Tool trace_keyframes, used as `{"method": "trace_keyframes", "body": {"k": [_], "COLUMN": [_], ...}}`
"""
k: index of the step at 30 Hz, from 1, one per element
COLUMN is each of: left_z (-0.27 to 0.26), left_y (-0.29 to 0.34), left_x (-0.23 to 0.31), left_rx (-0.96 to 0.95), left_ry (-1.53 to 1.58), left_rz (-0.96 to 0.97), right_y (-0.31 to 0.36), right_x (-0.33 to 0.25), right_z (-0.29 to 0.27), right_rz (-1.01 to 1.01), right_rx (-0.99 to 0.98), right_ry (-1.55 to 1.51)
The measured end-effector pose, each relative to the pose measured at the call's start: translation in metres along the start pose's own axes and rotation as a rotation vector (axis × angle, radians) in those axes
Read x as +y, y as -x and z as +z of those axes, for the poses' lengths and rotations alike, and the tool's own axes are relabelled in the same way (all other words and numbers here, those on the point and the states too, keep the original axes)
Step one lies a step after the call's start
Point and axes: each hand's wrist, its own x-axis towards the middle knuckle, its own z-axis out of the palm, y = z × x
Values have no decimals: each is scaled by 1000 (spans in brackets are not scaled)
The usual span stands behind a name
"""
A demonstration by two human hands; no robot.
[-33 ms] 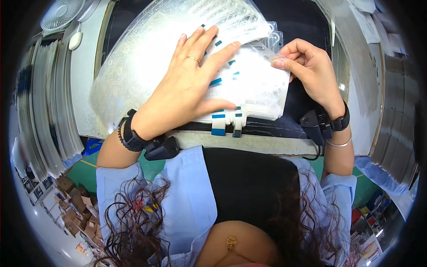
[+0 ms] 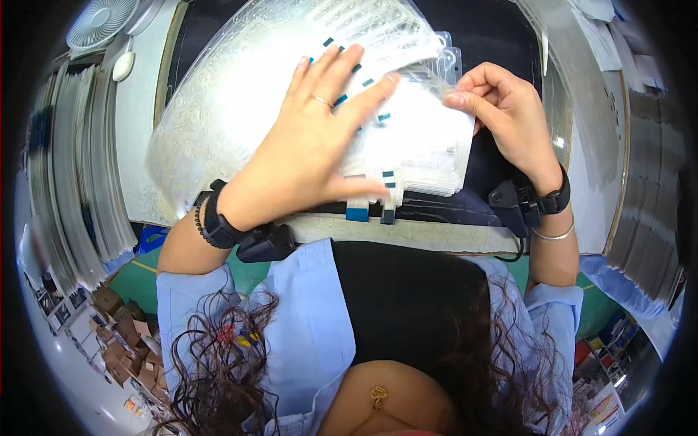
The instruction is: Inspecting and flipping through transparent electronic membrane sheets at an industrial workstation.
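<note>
Fingers of the left hand (image 2: 309,145) lie spread and flat on top of a stack of clear plastic film sheets (image 2: 422,149), pressing it down onto the dark work mat (image 2: 480,207); the palm covers the stack's near left part and a thin ring shows on one finger. Across from it, the right hand (image 2: 509,116) has its thumb and forefinger pinched together on the right-hand edge of the topmost sheet, the other fingers curled in behind. The stack sits in the middle of the mat, between the two hands, with small blue tabs (image 2: 358,214) poking out from its near edge and more of them showing between the left fingers. A larger fan of the same clear sheets (image 2: 218,109) spreads out to the left and behind, partly under the left wrist. Each wrist carries a black band with a small black device (image 2: 263,242) strapped to it, and the right also wears a thin silver bangle (image 2: 554,235). Off to the far left stand a white desk fan (image 2: 98,25) and upright rows of stacked sheets (image 2: 69,182).
</note>
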Motion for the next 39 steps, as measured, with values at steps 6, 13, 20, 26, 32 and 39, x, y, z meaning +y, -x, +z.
{"method": "trace_keyframes", "body": {"k": [6, 13, 20, 26, 32, 39], "left_z": [-4, -5, -22, -21, -18, -17], "left_y": [1, 2, -1, -1, 0, 0], "left_x": [21, 17, -11, -14, -15, -14], "left_rx": [-190, -161, 274, 286, 270, 251], "left_ry": [31, 54, 4, 17, 32, 39], "left_rz": [50, 50, -36, -24, -43, -66], "right_y": [-1, -2, -2, -2, 0, -3], "right_x": [0, 0, 9, 4, 9, 2], "right_z": [3, 1, 1, -7, 0, -2], "right_rz": [4, -23, -10, 115, -26, 82], "right_rx": [79, 58, 75, -48, 39, -19], "right_ry": [82, 86, -58, -13, -153, 33]}}
